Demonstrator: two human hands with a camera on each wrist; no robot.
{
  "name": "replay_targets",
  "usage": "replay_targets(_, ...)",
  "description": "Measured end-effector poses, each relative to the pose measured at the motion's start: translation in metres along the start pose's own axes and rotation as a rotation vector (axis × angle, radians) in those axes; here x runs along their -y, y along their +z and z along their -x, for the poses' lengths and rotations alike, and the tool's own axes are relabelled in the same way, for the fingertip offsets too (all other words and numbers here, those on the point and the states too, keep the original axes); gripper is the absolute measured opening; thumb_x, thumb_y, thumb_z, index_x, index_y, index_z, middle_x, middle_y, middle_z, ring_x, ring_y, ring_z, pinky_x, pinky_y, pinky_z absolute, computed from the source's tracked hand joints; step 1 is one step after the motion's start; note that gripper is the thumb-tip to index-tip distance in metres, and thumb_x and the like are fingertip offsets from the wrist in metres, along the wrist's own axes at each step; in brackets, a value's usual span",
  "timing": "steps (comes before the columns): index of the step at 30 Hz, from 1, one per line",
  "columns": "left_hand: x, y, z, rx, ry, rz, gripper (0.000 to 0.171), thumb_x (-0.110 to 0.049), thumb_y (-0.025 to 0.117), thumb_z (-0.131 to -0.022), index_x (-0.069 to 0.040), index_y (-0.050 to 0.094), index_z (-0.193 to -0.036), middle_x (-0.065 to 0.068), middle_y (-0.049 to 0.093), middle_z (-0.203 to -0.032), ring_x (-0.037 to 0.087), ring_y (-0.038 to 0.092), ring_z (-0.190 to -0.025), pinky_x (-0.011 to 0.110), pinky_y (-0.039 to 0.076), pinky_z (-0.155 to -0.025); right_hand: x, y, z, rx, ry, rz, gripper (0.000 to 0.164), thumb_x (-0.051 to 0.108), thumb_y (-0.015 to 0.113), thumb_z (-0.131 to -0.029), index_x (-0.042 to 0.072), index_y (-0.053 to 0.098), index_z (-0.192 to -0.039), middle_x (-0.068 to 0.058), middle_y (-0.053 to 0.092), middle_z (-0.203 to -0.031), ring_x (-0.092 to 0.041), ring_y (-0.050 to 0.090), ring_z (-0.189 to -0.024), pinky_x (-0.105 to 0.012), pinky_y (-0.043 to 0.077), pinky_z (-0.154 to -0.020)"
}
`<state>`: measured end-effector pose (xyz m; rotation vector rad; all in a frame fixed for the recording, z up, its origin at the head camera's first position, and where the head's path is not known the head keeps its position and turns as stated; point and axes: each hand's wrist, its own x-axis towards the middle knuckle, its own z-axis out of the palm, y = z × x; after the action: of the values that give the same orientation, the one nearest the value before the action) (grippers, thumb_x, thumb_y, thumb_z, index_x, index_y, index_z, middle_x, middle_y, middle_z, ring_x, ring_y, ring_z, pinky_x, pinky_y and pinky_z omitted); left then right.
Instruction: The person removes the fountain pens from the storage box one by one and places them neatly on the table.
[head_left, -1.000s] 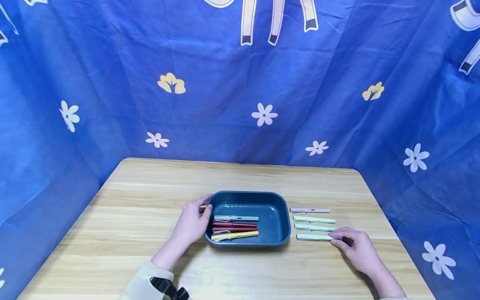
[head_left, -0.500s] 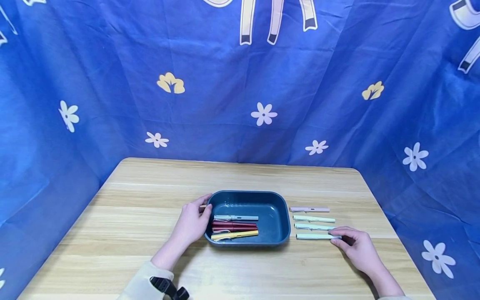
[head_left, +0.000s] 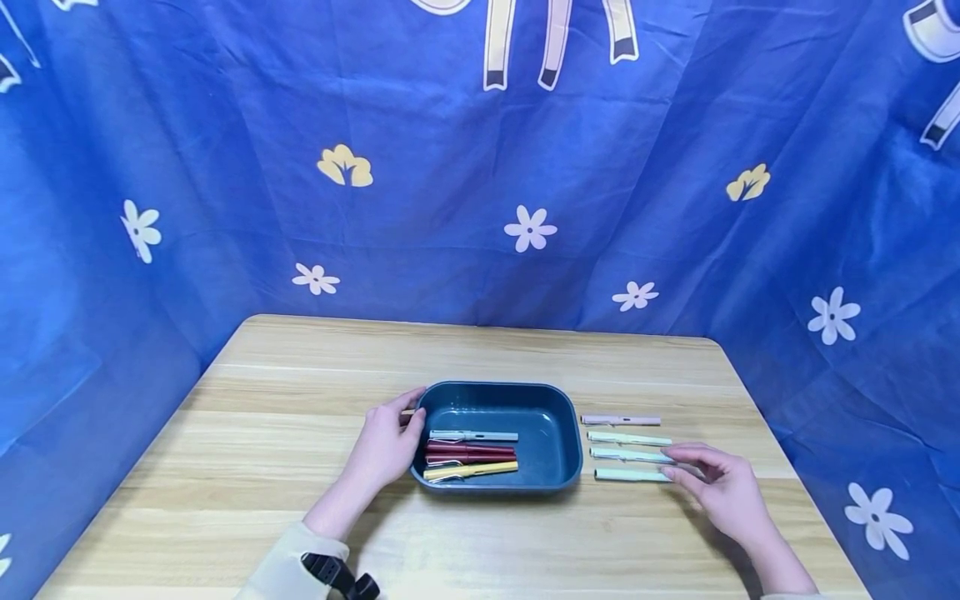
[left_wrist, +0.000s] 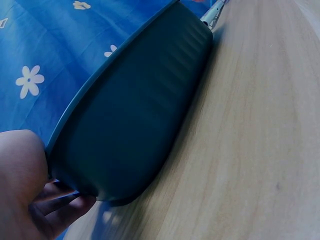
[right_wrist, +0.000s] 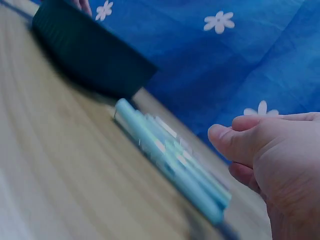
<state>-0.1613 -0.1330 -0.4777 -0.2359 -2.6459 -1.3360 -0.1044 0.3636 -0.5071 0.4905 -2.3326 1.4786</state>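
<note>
My left hand (head_left: 384,442) grips the left end of a dark teal box (head_left: 551,475); in the left wrist view its thumb is at the rim and the other fingers curl at the outer wall (left_wrist: 125,115). Inside lie a grey-blue pen (head_left: 476,436), dark red pens (head_left: 480,455) and a yellow pen (head_left: 480,469). To the right of the box, a row holds a lilac pen (head_left: 622,420), a pale green pen (head_left: 626,438) and two mint pens, the nearest mint pen (head_left: 626,475) in front. My right hand (head_left: 723,492) hovers by their right ends, thumb and fingers parted, holding nothing.
Both things and hands are over a light wooden table (head_left: 315,375). A blue patterned curtain (head_left: 420,242) hangs behind it and along both sides. A black strap (head_left: 326,569) sits on the left wrist.
The right hand has let go of the nearest mint pen and lifted slightly away, its fingers spreading apart. The left hand and the box have stayed in place.
</note>
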Motion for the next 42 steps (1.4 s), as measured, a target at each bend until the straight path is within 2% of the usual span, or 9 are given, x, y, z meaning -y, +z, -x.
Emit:
replay_targets(8, 0.000, 0.000, 0.001, 0.004, -0.005, 0.011, 0.040, -0.010, 0.062, -0.105, 0.002, 0.062, -0.144, 0.025, 0.070, -0.129, 0.036, 0.074, -0.109, 0.049, 0.059, -0.098, 0.030, 0.014, -0.021, 0.050, -0.021, -0.153, 0.031, -0.021, 0.079, -0.082, -0.014, 0.074, -0.112, -0.028, 0.074, -0.112, -0.015, 0.072, -0.112, -0.028, 0.057, -0.098)
replay_targets(15, 0.000, 0.000, 0.000, 0.003, -0.007, -0.005, 0.041, -0.011, 0.062, -0.105, 0.001, 0.062, -0.144, 0.023, 0.071, -0.128, 0.036, 0.073, -0.110, 0.049, 0.058, -0.099, 0.050, 0.038, -0.041, 0.102, -0.048, -0.286, 0.033, -0.022, 0.074, -0.086, -0.018, 0.069, -0.118, -0.035, 0.071, -0.109, -0.022, 0.076, -0.103, -0.031, 0.063, -0.085)
replay_targets(22, 0.000, 0.000, 0.000, 0.006, -0.008, 0.002, 0.041, -0.011, 0.062, -0.105, 0.001, 0.062, -0.144, 0.024, 0.070, -0.129, 0.035, 0.074, -0.110, 0.049, 0.058, -0.099, 0.061, 0.060, -0.056, 0.149, -0.025, -0.306, 0.031, -0.015, 0.075, -0.090, -0.011, 0.071, -0.120, -0.026, 0.075, -0.110, -0.027, 0.076, -0.100, -0.033, 0.064, -0.086)
replay_targets(25, 0.000, 0.000, 0.000, 0.006, -0.009, 0.006, 0.041, -0.011, 0.062, -0.105, 0.001, 0.062, -0.144, 0.024, 0.070, -0.129, 0.035, 0.074, -0.110, 0.050, 0.058, -0.099, 0.067, 0.071, -0.062, 0.177, -0.019, -0.336, 0.029, -0.014, 0.074, -0.091, -0.012, 0.071, -0.120, -0.030, 0.073, -0.112, -0.029, 0.076, -0.098, -0.034, 0.064, -0.085)
replay_targets(29, 0.000, 0.000, 0.000, 0.007, -0.008, 0.003, 0.041, -0.011, 0.062, -0.105, 0.001, 0.062, -0.145, 0.024, 0.070, -0.129, 0.036, 0.073, -0.111, 0.050, 0.057, -0.100, 0.075, 0.084, -0.069, 0.232, 0.027, -0.386, 0.030, -0.012, 0.074, -0.093, -0.014, 0.069, -0.122, -0.039, 0.068, -0.115, -0.027, 0.076, -0.101, -0.035, 0.063, -0.088)
replay_targets(35, 0.001, 0.001, 0.000, 0.008, -0.003, -0.007, 0.042, -0.011, 0.062, -0.105, 0.002, 0.061, -0.145, 0.024, 0.070, -0.130, 0.036, 0.073, -0.112, 0.051, 0.056, -0.101, 0.085, 0.103, -0.080, 0.308, 0.133, -0.418, 0.028, -0.005, 0.076, -0.094, -0.008, 0.073, -0.122, -0.038, 0.067, -0.121, -0.025, 0.076, -0.106, -0.036, 0.062, -0.092)
replay_targets(42, 0.001, 0.001, 0.001, 0.006, -0.002, 0.000, 0.041, -0.011, 0.062, -0.105, 0.002, 0.061, -0.145, 0.025, 0.070, -0.129, 0.035, 0.074, -0.110, 0.050, 0.058, -0.100, 0.091, 0.124, -0.092, 0.341, 0.223, -0.415, 0.027, 0.002, 0.078, -0.095, -0.005, 0.074, -0.121, -0.035, 0.068, -0.124, -0.025, 0.074, -0.109, -0.034, 0.061, -0.093)
